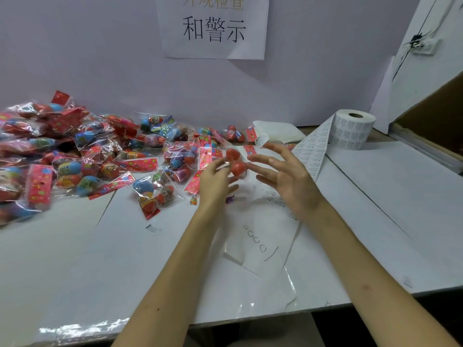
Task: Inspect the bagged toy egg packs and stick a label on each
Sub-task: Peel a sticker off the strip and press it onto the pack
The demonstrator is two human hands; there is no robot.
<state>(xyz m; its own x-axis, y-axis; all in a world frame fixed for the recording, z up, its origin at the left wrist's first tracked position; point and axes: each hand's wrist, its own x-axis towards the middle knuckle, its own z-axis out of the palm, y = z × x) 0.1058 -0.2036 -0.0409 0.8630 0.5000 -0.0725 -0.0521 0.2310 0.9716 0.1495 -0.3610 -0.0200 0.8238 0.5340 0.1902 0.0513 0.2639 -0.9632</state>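
Note:
My left hand (215, 179) grips a clear bagged egg pack (235, 162) with red eggs, held up above the middle of the table. My right hand (288, 179) is beside the pack on its right, its fingers spread and straight, two fingertips near the red eggs. A small white label (262, 140) sticks to the tip of the right hand's uppermost finger. The label roll (353, 131) stands at the back right, and its strip (313, 151) trails down past my right hand.
A big heap of bagged egg packs (75, 151) covers the left and back of the white table (75, 259). Folded white bags (278, 132) lie by the wall. A cardboard box (436, 116) stands at the far right. Backing paper (260, 246) lies under my forearms.

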